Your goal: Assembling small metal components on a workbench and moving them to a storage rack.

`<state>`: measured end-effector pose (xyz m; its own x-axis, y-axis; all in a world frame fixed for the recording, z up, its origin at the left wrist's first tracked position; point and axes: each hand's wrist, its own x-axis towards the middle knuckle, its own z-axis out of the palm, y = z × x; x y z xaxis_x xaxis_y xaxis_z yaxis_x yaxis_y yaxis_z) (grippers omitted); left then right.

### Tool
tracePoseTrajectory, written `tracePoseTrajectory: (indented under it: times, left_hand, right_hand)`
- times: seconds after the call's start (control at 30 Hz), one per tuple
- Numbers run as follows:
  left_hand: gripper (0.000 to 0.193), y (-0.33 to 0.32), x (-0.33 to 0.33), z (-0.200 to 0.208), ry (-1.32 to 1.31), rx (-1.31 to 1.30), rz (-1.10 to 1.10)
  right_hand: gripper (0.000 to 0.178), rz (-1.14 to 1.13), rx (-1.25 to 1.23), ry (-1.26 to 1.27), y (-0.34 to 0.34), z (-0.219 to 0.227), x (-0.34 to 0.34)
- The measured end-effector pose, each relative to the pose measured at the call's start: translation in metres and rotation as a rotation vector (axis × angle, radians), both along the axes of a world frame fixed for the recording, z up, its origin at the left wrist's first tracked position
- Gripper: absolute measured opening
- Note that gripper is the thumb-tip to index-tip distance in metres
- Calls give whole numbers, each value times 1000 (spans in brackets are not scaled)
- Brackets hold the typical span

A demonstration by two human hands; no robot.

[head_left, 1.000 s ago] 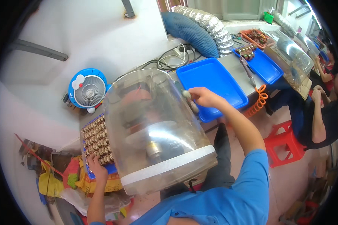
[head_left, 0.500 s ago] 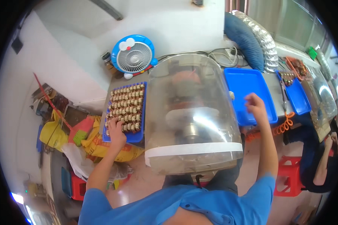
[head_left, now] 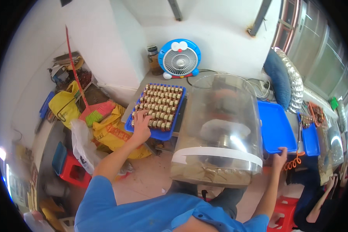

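My left hand is at the near left part of a blue tray filled with rows of small cream-and-brown cylindrical parts. Its fingers bend down among the parts; what lies between the fingertips is hidden. On the other side of a clear rounded plastic cover, my right hand grips the near edge of a second blue tray, with the thumb over the rim. The cover has a white band along its front, and a machine shows dimly inside.
Behind the first tray stand a blue-and-white fan and a brown jar. A smaller blue tray, an orange coiled hose and a co-worker's arm are at the right. Yellow bags and a broom lie left.
My right hand has come down from above the second blue tray to its near edge and closed on it. The view has swung left. My left hand stays at the parts.
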<state>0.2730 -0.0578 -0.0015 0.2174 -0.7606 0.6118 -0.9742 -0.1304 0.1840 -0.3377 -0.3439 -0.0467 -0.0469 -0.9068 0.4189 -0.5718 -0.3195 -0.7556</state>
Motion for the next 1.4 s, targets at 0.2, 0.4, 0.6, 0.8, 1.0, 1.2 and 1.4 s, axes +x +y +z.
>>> tracePoseTrajectory:
  times: [0.2, 0.4, 0.6, 0.8, 1.0, 1.2, 1.4]
  left_hand:
    - [55, 56, 13, -3, 140, -114, 78]
    - [56, 99, 48, -24, 359, -207, 247]
    - [29, 117, 34, -58, 1043, -263, 132]
    - [40, 155, 6, -89, 1175, -194, 114]
    - [39, 219, -3, -133, 1286, -108, 229]
    - [36, 274, 1, -160, 1471, -163, 276]
    - [31, 127, -67, -53, 1297, -22, -369]
  right_hand:
    - [18, 30, 42, -561, -23, 52, -27]
    - [15, 229, 76, -568, -39, 124, 32]
    - [29, 511, 123, -372, -91, 182, 137]
    - [56, 679, 283, -311, -81, 228, 236]
    - [62, 780, 90, -103, -35, 216, 233]
    - [45, 602, 212, -193, 34, 167, 136]
    - [41, 534, 142, -13, 99, 153, 117]
